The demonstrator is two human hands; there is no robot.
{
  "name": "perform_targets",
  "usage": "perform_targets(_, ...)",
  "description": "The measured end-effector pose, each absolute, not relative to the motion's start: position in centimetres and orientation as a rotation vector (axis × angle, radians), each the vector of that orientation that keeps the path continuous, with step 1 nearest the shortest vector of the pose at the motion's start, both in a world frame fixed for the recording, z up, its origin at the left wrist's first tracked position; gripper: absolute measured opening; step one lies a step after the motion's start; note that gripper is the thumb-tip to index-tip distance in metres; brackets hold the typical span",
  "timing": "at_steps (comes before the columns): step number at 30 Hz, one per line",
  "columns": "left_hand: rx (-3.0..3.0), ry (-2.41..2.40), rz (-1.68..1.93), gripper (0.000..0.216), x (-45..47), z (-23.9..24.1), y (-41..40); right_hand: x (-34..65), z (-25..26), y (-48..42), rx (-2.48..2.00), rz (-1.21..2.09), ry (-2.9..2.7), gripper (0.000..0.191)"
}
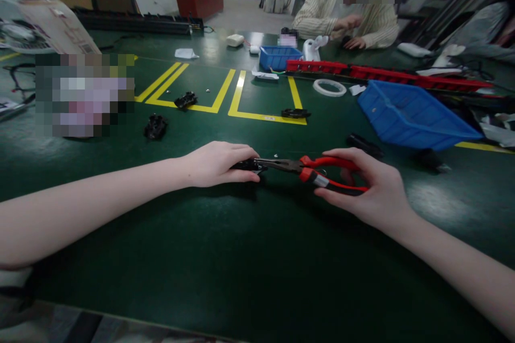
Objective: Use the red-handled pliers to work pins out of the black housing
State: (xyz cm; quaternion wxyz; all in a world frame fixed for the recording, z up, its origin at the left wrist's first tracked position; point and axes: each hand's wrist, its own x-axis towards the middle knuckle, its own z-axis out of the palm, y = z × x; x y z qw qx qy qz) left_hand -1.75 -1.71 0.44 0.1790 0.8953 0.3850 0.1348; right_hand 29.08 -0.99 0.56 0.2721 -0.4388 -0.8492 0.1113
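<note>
My left hand (223, 165) pinches a small black plastic part (246, 165) just above the green table. Most of that part is hidden by my fingers. In my right hand (372, 179) are long-nose pliers (308, 167) with red and black handles, my fingers wrapped around them. The pliers point left, and their jaw tips reach the black part at my left fingertips. Whether the jaws grip it I cannot tell. A tiny pale bit (276, 156) lies on the table just beyond the jaws.
Loose black parts (155, 126) lie beyond my left hand, near yellow tape markings (183, 104). To the right sits a large blue bin (414, 115); a smaller blue bin (279, 57) stands farther back by a red strip (374, 72). Across the table sits another person (322, 10).
</note>
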Motion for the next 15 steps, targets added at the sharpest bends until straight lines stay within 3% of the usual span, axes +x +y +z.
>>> perform_targets(15,2.588,1.065,0.410,0.044,-1.97,0.01,-1.38,29.13,0.57,-0.98,-1.137,0.302,-2.279,0.054)
